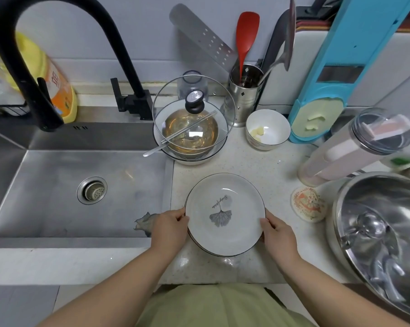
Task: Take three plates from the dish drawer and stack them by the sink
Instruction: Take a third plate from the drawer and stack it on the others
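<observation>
A stack of white plates [225, 214] with a dark rim and a grey leaf print rests on the speckled counter [270, 166], just right of the steel sink [57, 197]. Rims of lower plates show under the top one at its lower left. My left hand [169, 228] grips the stack's left edge, thumb over the rim. My right hand [278, 234] grips the right edge in the same way. The dish drawer is out of view.
A bowl with a glass lid [193, 114] and chopsticks stands behind the plates. A small white bowl [267, 129], a utensil holder [243, 90] and a blue slicer [322, 102] sit further back. A large steel pot [378, 232] fills the right. A black faucet [65, 50] arches over the sink.
</observation>
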